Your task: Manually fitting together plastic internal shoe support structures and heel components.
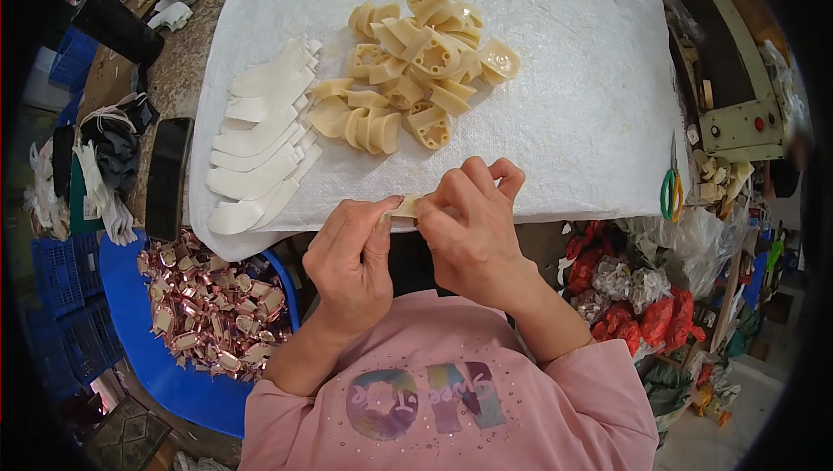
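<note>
Close to the table's front edge, my left hand (350,256) pinches one end of a small cream-coloured piece (405,208) between thumb and fingers. From the other side my right hand (473,232) grips the same piece with its fingers curled over it. Most of the piece is hidden by the fingers, so its full shape does not show. Beyond my hands lies a heap of cream plastic shoe heels (403,89), some showing hollow ends with holes. To the left of that heap, several white curved strips (260,146) overlap in a row.
A white woven cloth (581,124) covers the table. Green- and orange-handled scissors (671,193) lie at its right edge, a black phone (169,178) on the left. Below left, a blue basin (139,332) holds shiny rose-gold pieces. Plastic bags (659,319) and a green machine (737,128) stand right.
</note>
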{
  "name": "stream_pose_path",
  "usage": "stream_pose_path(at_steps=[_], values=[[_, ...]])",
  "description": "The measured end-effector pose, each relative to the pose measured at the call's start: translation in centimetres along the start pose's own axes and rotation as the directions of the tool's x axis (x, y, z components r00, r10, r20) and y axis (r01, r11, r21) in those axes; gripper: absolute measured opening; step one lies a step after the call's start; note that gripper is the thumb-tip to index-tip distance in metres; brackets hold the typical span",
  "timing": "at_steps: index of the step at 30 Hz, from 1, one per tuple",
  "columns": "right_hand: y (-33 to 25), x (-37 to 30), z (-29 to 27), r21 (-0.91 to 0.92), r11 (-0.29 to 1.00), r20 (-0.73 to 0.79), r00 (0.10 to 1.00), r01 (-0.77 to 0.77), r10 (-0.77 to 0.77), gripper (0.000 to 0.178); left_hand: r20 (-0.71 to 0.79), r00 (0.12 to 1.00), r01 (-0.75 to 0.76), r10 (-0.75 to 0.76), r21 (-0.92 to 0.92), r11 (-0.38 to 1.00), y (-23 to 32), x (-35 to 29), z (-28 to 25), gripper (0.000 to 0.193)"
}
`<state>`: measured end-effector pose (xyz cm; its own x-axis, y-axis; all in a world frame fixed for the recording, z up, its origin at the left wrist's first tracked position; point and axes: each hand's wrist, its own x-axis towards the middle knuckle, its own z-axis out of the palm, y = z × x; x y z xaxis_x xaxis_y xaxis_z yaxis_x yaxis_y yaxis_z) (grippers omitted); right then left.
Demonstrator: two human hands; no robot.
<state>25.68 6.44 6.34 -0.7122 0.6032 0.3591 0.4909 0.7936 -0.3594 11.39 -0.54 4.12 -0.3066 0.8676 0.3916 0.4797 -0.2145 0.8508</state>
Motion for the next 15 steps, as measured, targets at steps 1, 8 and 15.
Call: stream_pose_path(at_steps=[1, 8, 15], values=[[0.1, 0.0, 0.1, 0.000, 0.999, -0.011, 0.999, 0.034, -0.034, 0.025, 0.006, 1.000, -0.001, 0.001, -0.002, 1.000, 0.0, 0.1, 0.1, 0.013], [2.0, -0.3, 1.8, 0.303, 0.951, -0.191, 0.982, 0.058, 0.001, 0.032, 0.125, 0.992, -0.011, 0.022, -0.092, 0.996, -0.4, 0.7, -0.7, 0.014], [2.0, -0.9, 2.1, 0.634, 0.768, -0.168, 0.985, 0.090, 0.024, 0.033, 0.204, 0.975, 0.182, -0.092, -0.483, 0.857, -2.6, -0.1, 0.0, 0.020]])
